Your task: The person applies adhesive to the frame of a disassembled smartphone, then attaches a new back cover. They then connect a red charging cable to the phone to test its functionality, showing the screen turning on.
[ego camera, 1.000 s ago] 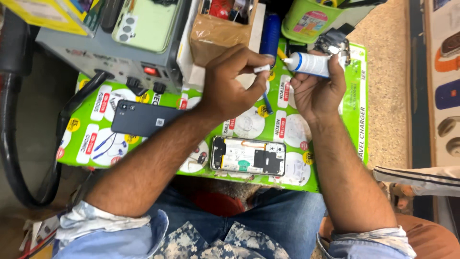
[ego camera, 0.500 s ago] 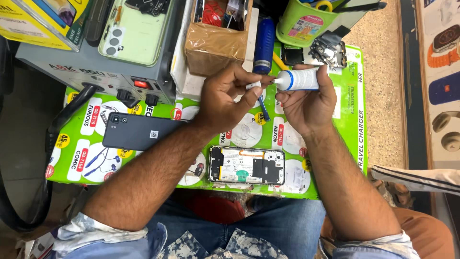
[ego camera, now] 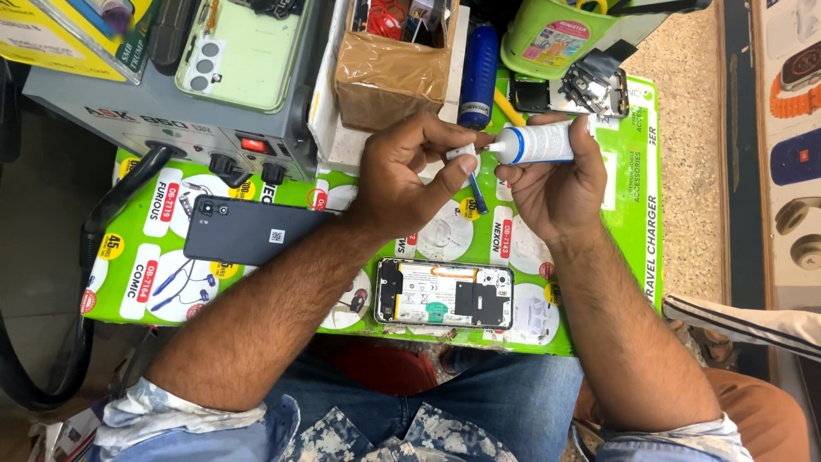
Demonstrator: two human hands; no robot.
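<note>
Green mat (ego camera: 633, 214); right hand (ego camera: 556, 184) grips glue tube (ego camera: 539, 143), left hand (ego camera: 410, 175) pinches half-hidden cap (ego camera: 462, 153).

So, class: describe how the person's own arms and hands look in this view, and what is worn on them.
Both forearms are bare and hairy. The left hand and right hand wear no gloves, rings or watch that can be seen. Each arm has a rolled-up, faded light-blue denim sleeve bunched near the elbow, with worn whitish patches.
</note>
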